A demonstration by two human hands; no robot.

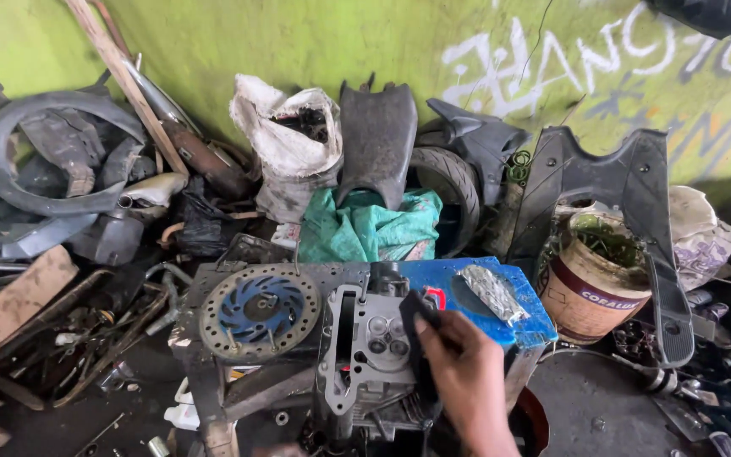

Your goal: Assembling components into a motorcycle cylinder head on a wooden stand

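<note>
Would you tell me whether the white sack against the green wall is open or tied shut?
Open: the white sack gapes at its top, showing dark contents inside.

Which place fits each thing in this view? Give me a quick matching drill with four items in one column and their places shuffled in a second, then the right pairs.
Things:
1. brake disc
2. cylinder head
3. crumpled foil
4. paint bucket

Places:
A. on the blue board, beyond the right hand
B. on the floor right of the bench, weeds growing in it
C. flat on the left half of the bench top
D. middle of the bench, with the right hand on its right edge

Pairs: 1-C, 2-D, 3-A, 4-B
</note>
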